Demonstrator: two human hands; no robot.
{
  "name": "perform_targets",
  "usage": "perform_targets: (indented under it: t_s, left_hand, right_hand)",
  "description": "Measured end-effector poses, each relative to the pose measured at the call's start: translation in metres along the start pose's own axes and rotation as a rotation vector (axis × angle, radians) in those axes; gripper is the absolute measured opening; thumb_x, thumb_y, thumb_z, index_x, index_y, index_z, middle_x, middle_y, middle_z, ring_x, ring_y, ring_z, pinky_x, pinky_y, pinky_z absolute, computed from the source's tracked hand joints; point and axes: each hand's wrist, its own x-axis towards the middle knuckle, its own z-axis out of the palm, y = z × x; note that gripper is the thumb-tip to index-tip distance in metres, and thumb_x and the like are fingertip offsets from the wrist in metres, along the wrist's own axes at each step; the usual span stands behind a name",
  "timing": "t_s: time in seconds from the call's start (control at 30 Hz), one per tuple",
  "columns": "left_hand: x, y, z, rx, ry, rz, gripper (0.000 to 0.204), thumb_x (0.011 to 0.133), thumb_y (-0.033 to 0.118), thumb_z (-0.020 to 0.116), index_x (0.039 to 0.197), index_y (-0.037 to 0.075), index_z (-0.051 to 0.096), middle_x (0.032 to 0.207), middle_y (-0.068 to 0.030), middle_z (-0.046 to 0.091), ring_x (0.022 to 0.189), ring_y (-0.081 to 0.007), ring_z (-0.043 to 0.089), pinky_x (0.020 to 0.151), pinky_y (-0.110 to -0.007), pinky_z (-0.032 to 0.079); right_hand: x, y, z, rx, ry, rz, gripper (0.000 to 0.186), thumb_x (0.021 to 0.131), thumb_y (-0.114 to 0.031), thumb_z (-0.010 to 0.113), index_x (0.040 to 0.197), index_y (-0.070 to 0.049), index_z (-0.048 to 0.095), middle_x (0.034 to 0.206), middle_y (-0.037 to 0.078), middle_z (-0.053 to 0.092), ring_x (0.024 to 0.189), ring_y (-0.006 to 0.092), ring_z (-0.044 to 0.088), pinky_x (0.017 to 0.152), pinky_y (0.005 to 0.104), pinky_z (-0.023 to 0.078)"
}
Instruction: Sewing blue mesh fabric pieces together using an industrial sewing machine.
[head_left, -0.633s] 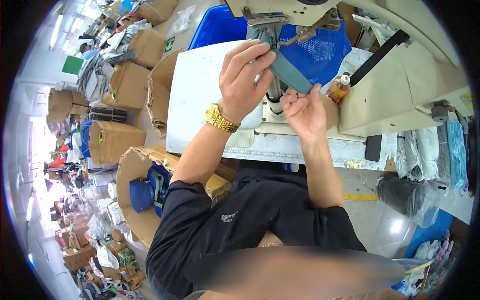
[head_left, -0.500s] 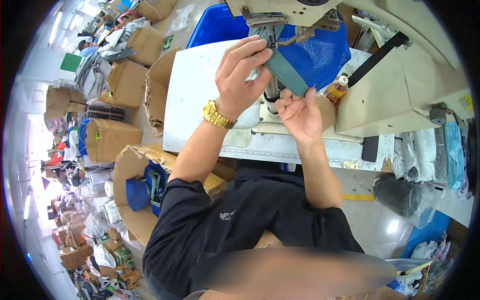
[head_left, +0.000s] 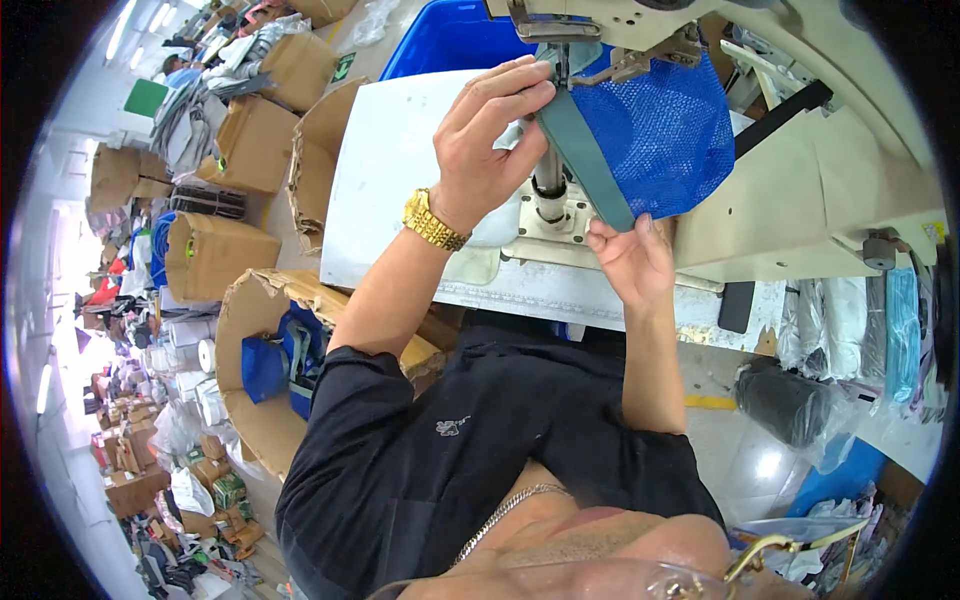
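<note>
A: What is being held at the sewing machine (head_left: 800, 190)?

B: A grey-green strap (head_left: 585, 165) sewn along the edge of a blue mesh piece (head_left: 665, 130) is kept taut between both hands. The left hand (head_left: 490, 140), with a gold watch (head_left: 432, 222) on its wrist, is closed on the upper end of the strap right beside the needle area (head_left: 560, 60). The right hand (head_left: 632, 262) is pinched shut on the lower end, just below the machine's post (head_left: 548, 185).

A: What could go wrong from here?

B: The left fingertips (head_left: 535, 90) are placed very near the needle, so a finger could be caught if the fabric were fed further. The strap could also be sewn crooked if the tension from the two hands became uneven. Whether the presser foot is down cannot be made out; it is probably hidden by the fingers.

A: And compared with half a second ago?

B: The mesh has been lifted and spread wider under the machine head, and the strap has been drawn straighter. The hands have been kept on the same ends, with the left raised slightly closer to the needle
</note>
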Motion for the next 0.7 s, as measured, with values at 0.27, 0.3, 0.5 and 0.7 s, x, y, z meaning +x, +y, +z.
perform_targets:
  t_s: [0.27, 0.3, 0.5, 0.7]
  left_hand:
    - [-0.004, 0.007, 0.001, 0.115, 0.044, 0.044, 0.031, 0.067, -0.008, 0.069, 0.097, 0.003, 0.072, 0.107, -0.0107, 0.068, 0.103, -0.0287, 0.065, 0.087, -0.036, 0.054]
    - [-0.004, 0.007, 0.002, 0.107, 0.052, 0.041, 0.032, 0.067, -0.008, 0.069, 0.096, 0.003, 0.072, 0.107, -0.0105, 0.069, 0.103, -0.0288, 0.065, 0.087, -0.036, 0.054]
    - [-0.003, 0.003, 0.0, 0.096, 0.038, 0.034, 0.029, 0.068, -0.007, 0.068, 0.096, 0.003, 0.071, 0.107, -0.0103, 0.069, 0.104, -0.0281, 0.066, 0.088, -0.036, 0.054]
    - [-0.003, -0.002, 0.003, 0.07, 0.076, 0.052, 0.028, 0.069, -0.005, 0.069, 0.095, 0.003, 0.071, 0.107, -0.0104, 0.07, 0.104, -0.0279, 0.066, 0.088, -0.036, 0.054]
  right_hand:
    - [-0.012, 0.018, 0.021, 0.1, 0.076, 0.031, 0.019, 0.094, -0.021, 0.062, 0.105, -0.008, 0.069, 0.113, 0.015, 0.068, 0.102, 0.0293, 0.066, 0.084, 0.0408, 0.053]
    - [-0.013, 0.019, 0.022, 0.1, 0.076, 0.027, 0.019, 0.094, -0.021, 0.062, 0.105, -0.008, 0.069, 0.113, 0.015, 0.068, 0.102, 0.0293, 0.066, 0.084, 0.0408, 0.053]
    - [-0.024, 0.024, 0.039, 0.176, 0.098, 0.0, 0.022, 0.095, -0.022, 0.06, 0.107, -0.006, 0.069, 0.113, 0.016, 0.068, 0.105, 0.029, 0.065, 0.086, 0.0405, 0.052]
    - [-0.034, -0.05, -0.004, -0.779, 0.465, -0.26, 0.053, 0.093, -0.034, 0.063, 0.131, 0.001, 0.052, 0.119, 0.013, 0.062, 0.107, 0.0209, 0.061, 0.093, 0.0342, 0.048]
